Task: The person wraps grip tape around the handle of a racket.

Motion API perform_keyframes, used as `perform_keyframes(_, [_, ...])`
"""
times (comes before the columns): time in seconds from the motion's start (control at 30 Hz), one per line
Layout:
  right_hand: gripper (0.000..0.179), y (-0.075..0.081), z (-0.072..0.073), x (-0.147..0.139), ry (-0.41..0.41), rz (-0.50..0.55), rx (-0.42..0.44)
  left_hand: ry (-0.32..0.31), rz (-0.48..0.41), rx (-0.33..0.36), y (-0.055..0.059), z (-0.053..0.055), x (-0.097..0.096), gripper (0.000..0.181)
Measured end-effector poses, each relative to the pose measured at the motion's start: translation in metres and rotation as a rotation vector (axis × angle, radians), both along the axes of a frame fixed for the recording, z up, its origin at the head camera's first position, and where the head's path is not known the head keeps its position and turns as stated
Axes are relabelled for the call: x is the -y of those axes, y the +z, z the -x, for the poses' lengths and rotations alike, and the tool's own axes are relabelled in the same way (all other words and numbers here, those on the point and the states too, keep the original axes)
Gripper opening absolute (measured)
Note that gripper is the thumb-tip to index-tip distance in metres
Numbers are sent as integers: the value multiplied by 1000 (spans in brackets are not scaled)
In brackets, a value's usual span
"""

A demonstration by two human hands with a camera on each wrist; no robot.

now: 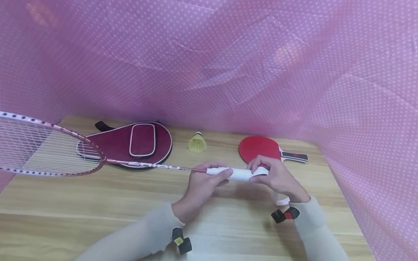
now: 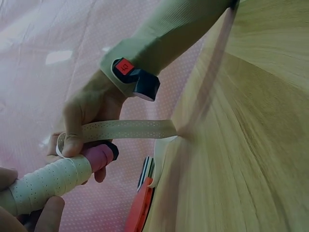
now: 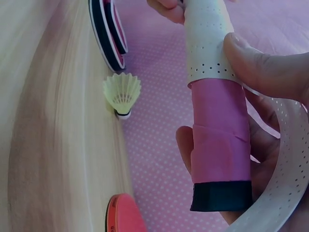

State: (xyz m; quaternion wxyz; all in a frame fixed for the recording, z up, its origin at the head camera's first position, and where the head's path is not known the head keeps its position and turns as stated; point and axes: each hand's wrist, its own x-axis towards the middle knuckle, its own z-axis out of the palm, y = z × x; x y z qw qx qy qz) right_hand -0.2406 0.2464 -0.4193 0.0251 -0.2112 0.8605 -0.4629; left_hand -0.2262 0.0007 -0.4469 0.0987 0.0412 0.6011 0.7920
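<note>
A badminton racket (image 1: 119,161) is held level above the table, its strung head to the left. My left hand (image 1: 203,184) grips the handle near the shaft, thumb along the white wrap. White perforated grip tape (image 3: 207,48) winds round much of the handle; toward the butt, a pink layer (image 3: 219,130) and a black end cap (image 3: 222,195) still show. With thumb and fingers, my right hand (image 1: 276,177) pinches the tape at the edge of the wrapped part. The loose strip (image 2: 130,129) loops away from that hand and hangs toward the table.
Along the table's back lie a dark red paddle case (image 1: 117,140), a yellow shuttlecock (image 1: 197,143) and a red table tennis paddle (image 1: 258,148). A pink dotted cloth (image 1: 215,64) encloses the back and sides of the wooden table (image 1: 228,241).
</note>
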Motion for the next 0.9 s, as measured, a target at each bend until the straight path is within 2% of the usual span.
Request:
perform_keyframes(0.13, [23, 2, 2, 1, -28, -50, 4, 0, -3, -20, 1, 3, 3, 32])
perform_keyframes(0.37, [19, 8, 2, 1, -133, -158, 17, 15, 154, -98, 3, 9, 10, 26])
perform_keyframes(0.5, [20, 13, -2, -1, -136, -198, 0, 7, 174, -111, 4, 8, 9, 27])
perform_keyframes(0.6, [19, 16, -6, -4, -156, -174, 26, -5, 173, -108, 5, 5, 8, 28])
perform_keyframes(0.77, [13, 17, -9, -9, -195, -75, 107, -39, 142, -126, 5, 0, 7, 29])
perform_keyframes(0.9, [13, 17, -9, -14, -201, -75, 96, -73, 116, -154, 6, -4, 6, 30])
